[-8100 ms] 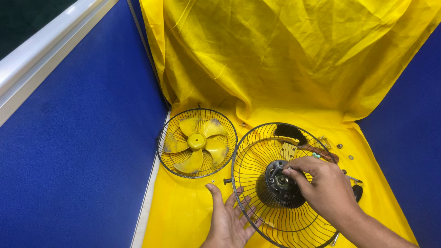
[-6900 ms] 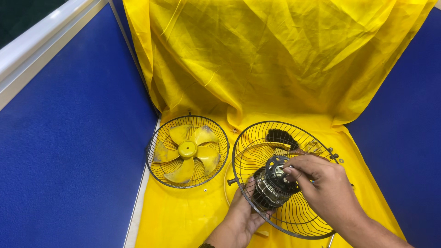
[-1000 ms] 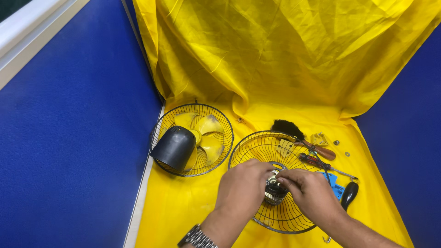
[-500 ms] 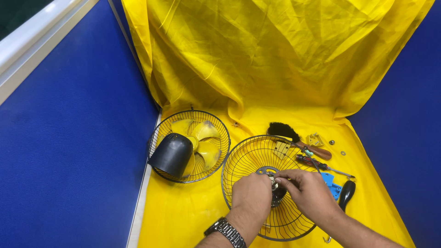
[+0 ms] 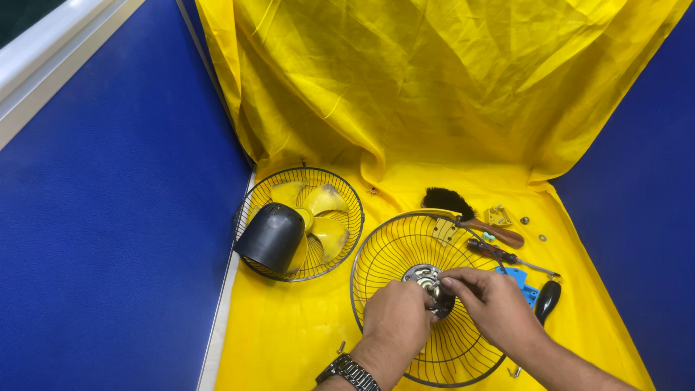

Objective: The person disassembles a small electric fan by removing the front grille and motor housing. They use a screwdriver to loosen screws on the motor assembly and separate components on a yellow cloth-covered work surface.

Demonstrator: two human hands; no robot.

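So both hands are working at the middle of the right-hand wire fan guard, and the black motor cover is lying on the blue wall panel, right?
Not quite. In the head view the black motor cover lies in the other wire guard, on the yellow fan blade. Both the left hand and right hand are at the right-hand guard.

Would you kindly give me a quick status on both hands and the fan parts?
Left hand and right hand both pinching the motor hub at the centre of the wire guard. Black motor cover lies on the second guard. Nothing obstructing.

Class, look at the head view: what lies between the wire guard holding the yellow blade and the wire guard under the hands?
Only bare yellow cloth: the blade guard and the hands' guard stay apart.
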